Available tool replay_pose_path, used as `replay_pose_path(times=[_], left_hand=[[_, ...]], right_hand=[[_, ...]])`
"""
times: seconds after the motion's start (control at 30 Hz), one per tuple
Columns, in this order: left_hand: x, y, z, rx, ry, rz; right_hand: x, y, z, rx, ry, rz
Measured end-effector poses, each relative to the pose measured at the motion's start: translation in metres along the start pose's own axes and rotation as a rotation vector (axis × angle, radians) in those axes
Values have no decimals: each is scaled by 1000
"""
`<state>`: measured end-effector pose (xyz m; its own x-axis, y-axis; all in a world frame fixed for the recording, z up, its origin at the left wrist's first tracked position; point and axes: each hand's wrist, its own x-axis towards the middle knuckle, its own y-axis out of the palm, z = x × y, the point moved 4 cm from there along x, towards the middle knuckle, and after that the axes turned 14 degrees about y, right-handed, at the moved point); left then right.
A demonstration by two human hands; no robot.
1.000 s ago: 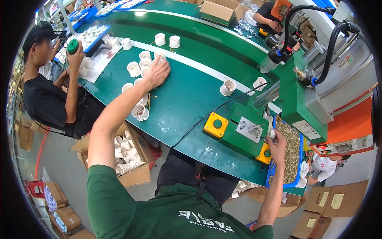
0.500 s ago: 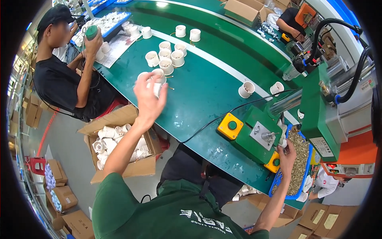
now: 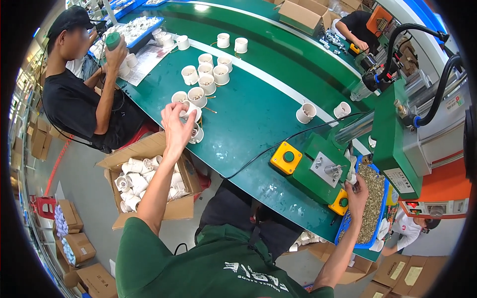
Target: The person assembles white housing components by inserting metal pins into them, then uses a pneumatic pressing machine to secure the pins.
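Observation:
At the table's left near edge, my left hand [image 3: 175, 126] has its fingers closed around a tilted white cup-shaped part [image 3: 192, 111]. Another white cup [image 3: 197, 134] lies tipped just beside those fingers. Several similar white cups [image 3: 207, 83] stand grouped beyond, with small bits inside and thin wires at some of them. On the right, my right hand [image 3: 357, 191] is closed, its fingertips against a crumpled-looking white thing [image 3: 351, 175] beside the green press base [image 3: 313, 171]. What those fingers pinch is hidden. Small brass-coloured pieces fill the blue tray [image 3: 376, 243] next to that hand.
Yellow button boxes [image 3: 286, 157] flank the press base, and a black cable crosses the green table [image 3: 238, 134]. The press head [image 3: 397, 144] overhangs the right side. A cardboard box [image 3: 164, 212] of white parts stands below the left edge. A co-worker [image 3: 74, 94] sits at left, holding a green tool.
My left hand has moved slightly down and left, and its blurred fingers now show clearly around a cup. The tipped cup beside it has come into view. My right hand stays by the press.

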<state>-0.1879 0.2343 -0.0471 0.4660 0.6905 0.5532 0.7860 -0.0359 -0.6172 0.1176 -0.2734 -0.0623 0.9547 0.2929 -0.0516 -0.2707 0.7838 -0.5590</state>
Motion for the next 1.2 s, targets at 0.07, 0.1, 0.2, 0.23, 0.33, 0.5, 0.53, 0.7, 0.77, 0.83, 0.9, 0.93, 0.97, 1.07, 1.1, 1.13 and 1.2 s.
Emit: replay_pose_path(times=[0.07,0.1,0.2,0.23,0.33,0.5,0.53,0.7,0.77,0.83,0.9,0.93,0.97,1.07,1.1,1.13,1.2], left_hand=[[2,-10,-24,242,216,23],[2,-8,-18,303,214,81],[3,-13,-30,455,286,-23],[-1,-13,-38,460,299,-7],[-28,-1,-61,445,404,120],[-28,9,-29,448,580,67],[-23,7,-25,443,589,26],[-2,1,4,544,575,71],[6,-3,-10,502,549,61],[25,-10,-36,434,571,14],[63,12,-62,318,649,-20],[90,24,-66,305,674,-39],[120,43,-58,218,607,-21],[217,109,-15,120,339,171],[240,131,1,150,275,192],[259,150,15,177,215,211],[277,181,26,224,80,352]], right_hand=[[-2,1,5,20,13,7],[-3,3,6,42,25,19],[-3,3,4,55,20,19],[-4,2,4,57,20,10],[-8,2,3,71,15,11],[-7,2,4,140,63,23],[-8,-1,4,151,86,18],[-8,-4,-1,63,81,-60],[-8,-1,1,-16,86,-99],[-11,3,8,33,122,-74],[-12,-6,6,-50,185,-53],[-16,-4,15,-62,141,-48],[-24,-1,27,-76,94,-44],[-62,-7,41,-111,31,-155],[-78,-8,56,-37,-41,-306],[-92,-15,51,-26,-3,-342],[-124,-35,31,-20,74,-413]])
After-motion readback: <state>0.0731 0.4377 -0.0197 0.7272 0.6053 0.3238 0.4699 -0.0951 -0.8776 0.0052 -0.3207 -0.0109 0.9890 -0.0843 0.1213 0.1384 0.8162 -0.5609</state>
